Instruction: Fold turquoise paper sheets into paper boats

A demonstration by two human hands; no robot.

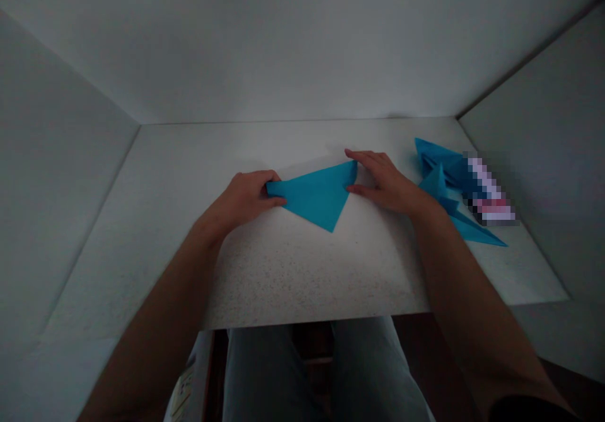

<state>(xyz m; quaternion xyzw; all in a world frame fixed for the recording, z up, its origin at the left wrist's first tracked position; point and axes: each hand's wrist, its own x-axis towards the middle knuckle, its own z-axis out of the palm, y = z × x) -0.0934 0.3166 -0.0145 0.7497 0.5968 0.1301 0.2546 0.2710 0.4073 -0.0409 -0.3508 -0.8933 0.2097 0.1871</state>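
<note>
A folded sheet of blue paper (316,194) lies between my hands over the middle of the table, with one point facing me. My left hand (248,196) is closed on its narrow left end, thumb at the near edge and fingers at the far edge. At the wider right end, my right hand (390,182) has its thumb against the near edge and its index finger along the far corner. The ends of some fingers are hidden behind the paper.
Blue folded-paper figures (442,186) with pointed ends stand at the right, beside a blurred-out item (491,192). The speckled white table (302,283) meets pale walls at the back and both sides. My legs are below its front edge.
</note>
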